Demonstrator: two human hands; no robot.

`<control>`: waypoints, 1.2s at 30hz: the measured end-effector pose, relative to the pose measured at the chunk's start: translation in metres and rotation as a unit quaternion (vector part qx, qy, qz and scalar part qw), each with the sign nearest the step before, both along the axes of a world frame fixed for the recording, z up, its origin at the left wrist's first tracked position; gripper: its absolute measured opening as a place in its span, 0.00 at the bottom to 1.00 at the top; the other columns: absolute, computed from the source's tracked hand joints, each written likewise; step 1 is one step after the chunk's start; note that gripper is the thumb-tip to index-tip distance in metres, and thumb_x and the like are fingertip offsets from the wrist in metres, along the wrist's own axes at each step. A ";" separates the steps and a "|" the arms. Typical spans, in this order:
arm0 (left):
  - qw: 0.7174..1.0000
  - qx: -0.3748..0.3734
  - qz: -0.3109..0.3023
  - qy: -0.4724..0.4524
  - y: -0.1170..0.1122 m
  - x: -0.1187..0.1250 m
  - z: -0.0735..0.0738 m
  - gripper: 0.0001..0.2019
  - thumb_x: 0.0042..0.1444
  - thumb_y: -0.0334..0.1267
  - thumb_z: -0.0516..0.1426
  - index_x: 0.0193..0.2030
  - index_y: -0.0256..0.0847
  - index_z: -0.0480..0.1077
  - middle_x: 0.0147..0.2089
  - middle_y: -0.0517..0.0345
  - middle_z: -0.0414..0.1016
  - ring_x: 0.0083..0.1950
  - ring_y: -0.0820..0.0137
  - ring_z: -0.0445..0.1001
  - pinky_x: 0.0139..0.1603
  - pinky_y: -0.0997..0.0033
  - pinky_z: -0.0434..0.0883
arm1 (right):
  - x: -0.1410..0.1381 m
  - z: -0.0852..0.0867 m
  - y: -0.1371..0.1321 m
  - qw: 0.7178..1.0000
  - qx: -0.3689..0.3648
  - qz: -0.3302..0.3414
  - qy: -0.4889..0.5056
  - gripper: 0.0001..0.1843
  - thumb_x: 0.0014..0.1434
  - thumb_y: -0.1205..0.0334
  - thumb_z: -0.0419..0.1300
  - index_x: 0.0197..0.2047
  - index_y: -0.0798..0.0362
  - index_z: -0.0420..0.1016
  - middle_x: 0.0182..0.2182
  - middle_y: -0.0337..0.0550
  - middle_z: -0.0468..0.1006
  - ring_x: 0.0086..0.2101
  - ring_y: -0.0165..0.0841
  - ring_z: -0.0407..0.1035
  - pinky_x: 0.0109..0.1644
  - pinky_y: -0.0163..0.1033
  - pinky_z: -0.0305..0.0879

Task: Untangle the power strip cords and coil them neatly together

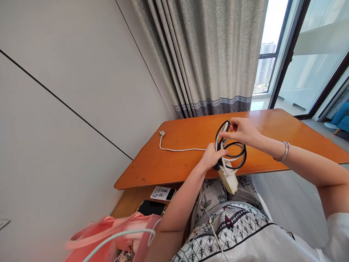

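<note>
Coiled black and white cables (236, 168) are bunched over the near edge of the wooden table. My left hand (213, 156) is closed around the lower left of the bundle, thumb across it. At the top of the loops is my right hand (243, 131), fingers curled and thumb laid against the cables. Below the coil hangs a cream power strip (229, 181), tilted over my lap. A single white cord runs left from my left hand along the tabletop to a white plug (161, 133). The far ends of the black cable are hidden within the bundle.
The orange-brown table (185, 165) stands against a pale wall panel and a grey curtain (215, 54). At lower left are a black-screened phone (151, 207), a white device with printed markings (160, 193) and a pink bag (109, 236). A blue chair (342, 118) stands at far right.
</note>
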State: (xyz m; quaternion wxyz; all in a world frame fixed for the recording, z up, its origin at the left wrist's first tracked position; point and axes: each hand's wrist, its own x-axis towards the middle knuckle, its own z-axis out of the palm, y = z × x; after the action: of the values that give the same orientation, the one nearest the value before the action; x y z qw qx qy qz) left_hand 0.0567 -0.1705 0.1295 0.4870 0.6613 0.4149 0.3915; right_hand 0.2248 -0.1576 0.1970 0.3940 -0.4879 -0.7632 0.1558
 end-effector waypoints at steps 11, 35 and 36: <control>0.999 -0.020 -0.024 -0.041 0.005 -0.014 0.003 0.10 0.36 0.42 0.57 0.20 0.39 0.61 0.18 0.65 0.59 0.21 0.78 0.55 0.23 0.76 0.54 | 0.025 -0.033 0.020 0.941 0.216 0.206 -0.159 0.27 0.67 0.46 0.56 0.64 0.50 0.68 0.62 0.54 0.71 0.62 0.45 0.64 0.65 0.53 0.64; 0.979 0.131 0.027 0.154 0.014 -0.024 0.009 0.07 0.44 0.39 0.56 0.25 0.40 0.63 0.23 0.66 0.61 0.27 0.74 0.59 0.28 0.73 0.56 | 0.017 -0.040 -0.017 0.971 -0.161 0.139 0.106 0.27 0.53 0.68 0.58 0.58 0.54 0.72 0.34 0.40 0.82 0.29 0.32 0.77 0.36 0.37 0.73; 0.977 0.140 0.044 0.155 0.014 -0.023 0.009 0.08 0.45 0.41 0.58 0.27 0.40 0.65 0.24 0.66 0.64 0.28 0.73 0.61 0.29 0.74 0.58 | 0.016 -0.040 -0.017 0.963 -0.189 0.130 0.143 0.29 0.53 0.68 0.59 0.60 0.54 0.70 0.32 0.40 0.82 0.28 0.33 0.77 0.35 0.37 0.74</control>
State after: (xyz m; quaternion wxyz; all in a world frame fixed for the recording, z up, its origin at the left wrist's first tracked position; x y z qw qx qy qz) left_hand 0.0333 -0.1564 0.1383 0.3013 0.7568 0.4551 0.3598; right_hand 0.2405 -0.1749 0.1568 0.3758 -0.4227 -0.7126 0.4151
